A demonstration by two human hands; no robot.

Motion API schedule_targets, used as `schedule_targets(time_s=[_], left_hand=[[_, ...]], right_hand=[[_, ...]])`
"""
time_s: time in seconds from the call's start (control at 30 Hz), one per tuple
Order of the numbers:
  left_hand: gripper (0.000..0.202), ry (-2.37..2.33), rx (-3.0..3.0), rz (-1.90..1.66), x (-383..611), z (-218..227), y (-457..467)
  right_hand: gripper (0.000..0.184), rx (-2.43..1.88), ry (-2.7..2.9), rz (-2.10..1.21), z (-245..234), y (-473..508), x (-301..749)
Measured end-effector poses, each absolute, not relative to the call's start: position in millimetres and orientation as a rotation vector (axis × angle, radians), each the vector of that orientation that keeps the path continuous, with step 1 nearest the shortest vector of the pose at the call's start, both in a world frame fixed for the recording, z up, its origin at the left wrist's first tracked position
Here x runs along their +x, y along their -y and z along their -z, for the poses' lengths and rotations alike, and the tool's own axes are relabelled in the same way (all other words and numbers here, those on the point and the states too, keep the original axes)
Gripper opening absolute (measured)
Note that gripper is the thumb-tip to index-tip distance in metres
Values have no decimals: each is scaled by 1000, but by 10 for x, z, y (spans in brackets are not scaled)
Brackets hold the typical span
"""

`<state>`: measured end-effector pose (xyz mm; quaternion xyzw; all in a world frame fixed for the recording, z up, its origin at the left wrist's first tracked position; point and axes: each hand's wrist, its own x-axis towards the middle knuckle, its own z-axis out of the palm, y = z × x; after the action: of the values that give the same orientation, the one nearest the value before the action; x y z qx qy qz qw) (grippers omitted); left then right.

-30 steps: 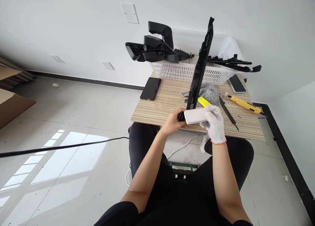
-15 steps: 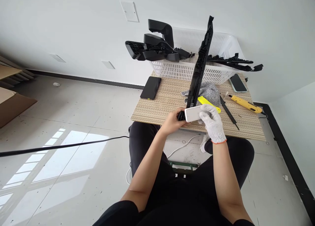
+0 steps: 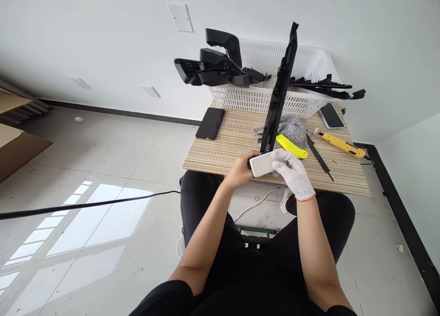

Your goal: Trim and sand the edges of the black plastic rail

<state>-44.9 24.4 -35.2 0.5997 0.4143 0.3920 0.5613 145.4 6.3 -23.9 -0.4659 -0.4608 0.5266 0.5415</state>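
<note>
A long black plastic trim strip (image 3: 277, 93) slants up from the table's front edge, its far end rising over the basket. My bare left hand (image 3: 239, 171) grips the strip's near end. In my right hand (image 3: 292, 170), which wears a white knit glove with an orange cuff, is a white rectangular block (image 3: 261, 164), pinched between thumb and fingers. The block lies over the near end of the strip, beside my left fingers, and hides part of it. Whether it touches the strip I cannot tell. A bright yellow ridged tool (image 3: 291, 146) rests just beyond my right hand.
A white plastic basket (image 3: 237, 96) at the back of the wood-grain table (image 3: 206, 155) holds several black plastic parts (image 3: 220, 68). Around lie a dark phone (image 3: 210, 123), another phone (image 3: 332, 116), a grey mottled cloth (image 3: 294, 125), a thin black tool (image 3: 319, 156) and a yellow corded tool (image 3: 342, 145).
My right hand has moved the white block a little left and toward me, over the strip's near end. My left hand and the strip stay almost in place.
</note>
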Motion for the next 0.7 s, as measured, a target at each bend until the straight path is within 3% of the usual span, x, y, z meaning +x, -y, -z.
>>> schedule_targets(time_s=[0.7], left_hand=[[54,-946,1367,-895,-459,388,-260]], right_hand=[[25,-1101,1157,-1109,337,-97,1462]])
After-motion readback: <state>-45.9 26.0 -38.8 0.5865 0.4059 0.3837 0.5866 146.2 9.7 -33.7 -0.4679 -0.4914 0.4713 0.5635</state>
